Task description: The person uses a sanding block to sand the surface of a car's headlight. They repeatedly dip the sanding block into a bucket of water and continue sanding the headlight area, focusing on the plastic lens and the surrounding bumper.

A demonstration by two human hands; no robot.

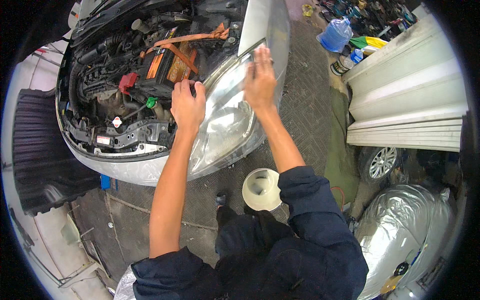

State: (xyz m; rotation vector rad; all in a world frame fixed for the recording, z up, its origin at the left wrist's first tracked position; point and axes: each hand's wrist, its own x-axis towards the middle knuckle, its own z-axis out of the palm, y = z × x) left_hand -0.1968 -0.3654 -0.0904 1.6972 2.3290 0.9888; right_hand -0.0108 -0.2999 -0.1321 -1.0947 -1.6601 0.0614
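headlight (225,117) on silver car, left hand (187,102) gripping its inner edge, right hand (259,80) flat on outer edge

I'm looking at a car repair yard: open engine bay (135,75) upper left, covered car (410,235) lower right, paved ground (310,100).

Soft, even daylight with faint shadows; mild glare on the headlight lens (225,120). Fisheye bending and a black rim darken the edges; focus is fairly sharp.
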